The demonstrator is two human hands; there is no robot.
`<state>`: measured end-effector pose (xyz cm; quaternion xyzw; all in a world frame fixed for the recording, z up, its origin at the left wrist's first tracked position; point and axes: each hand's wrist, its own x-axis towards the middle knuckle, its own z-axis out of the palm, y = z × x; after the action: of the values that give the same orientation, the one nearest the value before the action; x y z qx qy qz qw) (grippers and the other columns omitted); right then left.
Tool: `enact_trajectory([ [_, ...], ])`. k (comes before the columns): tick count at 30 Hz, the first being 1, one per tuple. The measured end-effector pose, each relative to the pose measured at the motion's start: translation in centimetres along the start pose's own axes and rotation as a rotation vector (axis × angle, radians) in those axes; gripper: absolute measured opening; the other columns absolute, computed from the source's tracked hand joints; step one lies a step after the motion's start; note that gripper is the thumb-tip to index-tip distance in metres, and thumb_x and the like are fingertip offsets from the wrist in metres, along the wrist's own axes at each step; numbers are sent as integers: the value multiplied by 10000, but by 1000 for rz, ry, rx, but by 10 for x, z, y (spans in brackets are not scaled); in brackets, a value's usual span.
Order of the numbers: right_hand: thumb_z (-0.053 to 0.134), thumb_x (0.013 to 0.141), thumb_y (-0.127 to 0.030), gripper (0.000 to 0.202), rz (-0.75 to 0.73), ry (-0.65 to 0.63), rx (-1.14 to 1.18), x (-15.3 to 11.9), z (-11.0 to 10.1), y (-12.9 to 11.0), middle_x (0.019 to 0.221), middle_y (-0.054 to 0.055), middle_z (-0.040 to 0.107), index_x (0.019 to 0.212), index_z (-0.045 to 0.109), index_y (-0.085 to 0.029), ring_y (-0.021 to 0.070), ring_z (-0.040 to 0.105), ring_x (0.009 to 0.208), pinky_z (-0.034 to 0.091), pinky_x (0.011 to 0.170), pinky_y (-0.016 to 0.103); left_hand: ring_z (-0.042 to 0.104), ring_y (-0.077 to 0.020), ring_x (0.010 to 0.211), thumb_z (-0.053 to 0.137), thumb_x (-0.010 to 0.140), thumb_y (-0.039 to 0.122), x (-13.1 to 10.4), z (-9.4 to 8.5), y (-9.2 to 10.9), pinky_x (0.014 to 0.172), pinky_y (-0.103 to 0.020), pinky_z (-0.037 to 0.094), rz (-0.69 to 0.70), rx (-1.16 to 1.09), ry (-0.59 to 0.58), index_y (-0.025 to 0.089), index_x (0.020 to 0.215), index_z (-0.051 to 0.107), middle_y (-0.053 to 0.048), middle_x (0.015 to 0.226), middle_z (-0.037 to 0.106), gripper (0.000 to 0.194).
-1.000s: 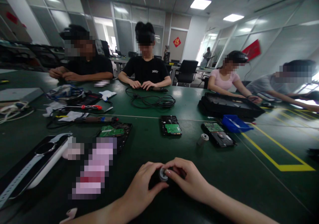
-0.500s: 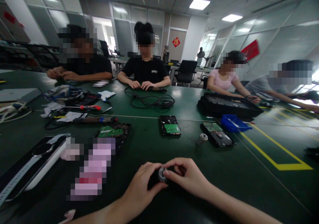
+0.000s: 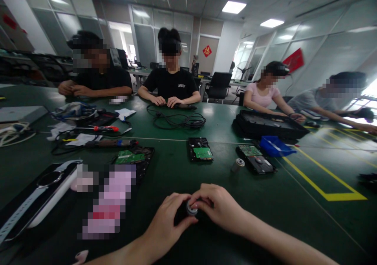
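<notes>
The cylinder (image 3: 192, 208) is small, round and grey metallic; it is at the lower centre of the frame. Its round end points up toward the camera, and its long axis looks near upright. The left hand (image 3: 167, 220) grasps its side between thumb and fingers. The right hand (image 3: 218, 208) has its fingertips pinched at the top. A similar can (image 3: 237, 165) stands right of centre, beside a drive (image 3: 256, 159).

The right hand (image 3: 219, 208) has moved a bit left, and its fingers now cover more of the can's (image 3: 192, 210) top. Far back, a person (image 3: 232, 66) has gone left, mostly behind the white wall (image 3: 225, 47).
</notes>
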<state>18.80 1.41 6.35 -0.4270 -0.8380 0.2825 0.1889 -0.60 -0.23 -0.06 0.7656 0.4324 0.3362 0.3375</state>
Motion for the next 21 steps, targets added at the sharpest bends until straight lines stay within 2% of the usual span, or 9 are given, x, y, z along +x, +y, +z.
enact_trajectory([
  [2,572,905,-135,202,-5,-5,61,-1,1,2,846,-8,656,970,721,-255,116,598,779,413,732,207,618,-244,986,747,795,212,0,0,0,888,-391,503,-8,4,-4,232,1114,607,-41,1043,661,349],
  [4,579,906,-173,185,3,7,78,-1,3,3,805,-14,637,992,717,-261,108,579,719,408,681,201,618,-244,989,746,795,210,0,0,0,891,-393,501,-9,3,-5,228,1115,607,-43,1048,661,350],
  [7,710,810,-319,209,45,52,36,-3,4,5,730,-27,597,1011,710,-260,108,515,621,359,580,209,617,-242,997,734,804,207,0,0,0,896,-391,499,-4,-6,-3,230,1117,607,-43,1054,661,338],
  [9,753,752,-413,270,75,84,11,-3,6,6,702,-27,587,956,720,-238,109,493,597,331,555,216,617,-240,1005,733,805,204,-1,0,-1,900,-387,499,-5,-14,-3,236,1126,606,-42,1062,661,347],
  [12,725,762,-485,286,100,122,6,-2,11,7,654,-25,570,845,731,-211,103,476,572,309,544,222,618,-235,1012,740,796,197,-1,-1,-2,902,-378,500,-8,-25,-1,246,1135,604,-34,1070,660,368],
  [17,726,761,-480,273,157,146,46,1,15,9,616,-29,556,757,739,-207,97,471,556,290,524,218,621,-235,1006,743,795,208,-1,-1,-1,894,-375,504,-18,-21,-3,250,1128,607,-32,1067,662,362],
  [21,716,790,-423,223,199,114,132,3,14,7,641,-24,599,750,744,-205,95,466,564,290,513,212,625,-235,1000,743,801,225,0,-1,1,897,-379,503,-25,-20,-17,247,1130,608,-37,1066,662,356],
])
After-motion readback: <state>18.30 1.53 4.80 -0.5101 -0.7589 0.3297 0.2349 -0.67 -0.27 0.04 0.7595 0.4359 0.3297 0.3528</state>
